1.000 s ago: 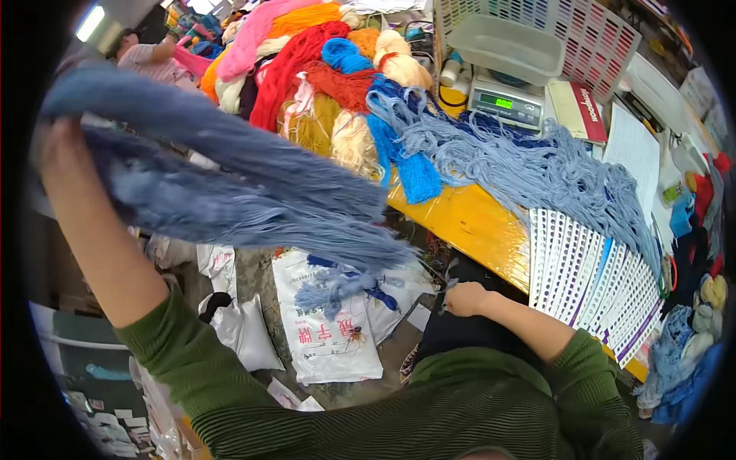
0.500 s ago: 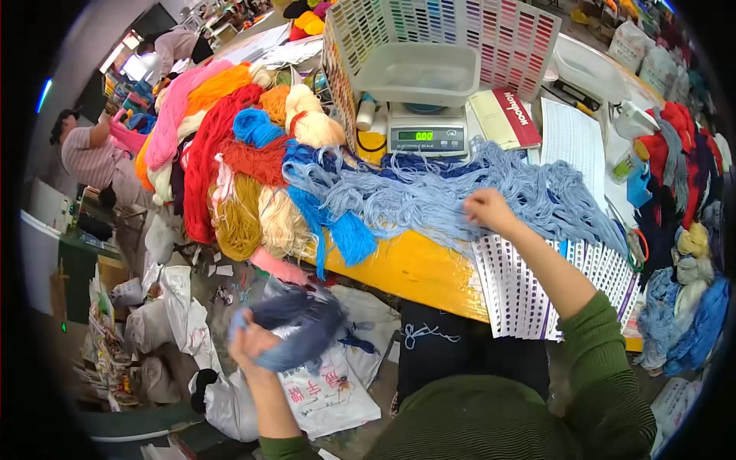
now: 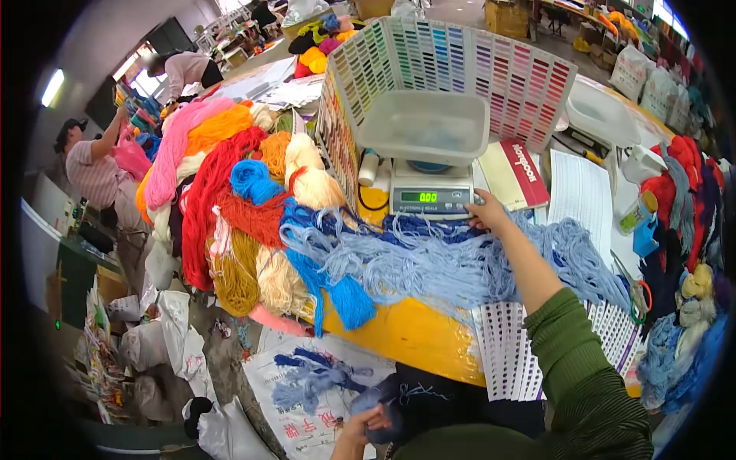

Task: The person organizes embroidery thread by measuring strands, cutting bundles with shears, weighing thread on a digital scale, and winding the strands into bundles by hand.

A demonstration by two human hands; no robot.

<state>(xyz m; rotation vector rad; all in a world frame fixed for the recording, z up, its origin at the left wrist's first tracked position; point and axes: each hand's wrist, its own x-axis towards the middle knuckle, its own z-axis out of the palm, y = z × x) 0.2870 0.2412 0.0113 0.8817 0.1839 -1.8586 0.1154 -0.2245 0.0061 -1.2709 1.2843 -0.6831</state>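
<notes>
My right hand [image 3: 486, 211] reaches to the front right edge of the digital scale [image 3: 432, 195], fingers bent near its buttons. A clear plastic tub [image 3: 424, 126] sits on the scale, whose display reads 0.00. Low in the view, my left hand [image 3: 366, 424] is closed on a grey-blue yarn skein [image 3: 381, 406], held near my lap. Light blue yarn [image 3: 429, 264] lies across the table in front of the scale, with dark blue yarn [image 3: 437, 228] behind it.
Colourful skeins [image 3: 230, 199] are heaped at the left of the yellow table [image 3: 414, 337]. Colour charts [image 3: 460, 69] stand behind the scale. A notebook [image 3: 515, 175], papers [image 3: 579, 199], scissors [image 3: 640, 299] and punched cards [image 3: 510, 353] lie rightward. Two people are at the far left.
My right hand has moved from over the light blue yarn up to the scale's edge. My left hand has swung the grey-blue skein down and inward, towards my lap.
</notes>
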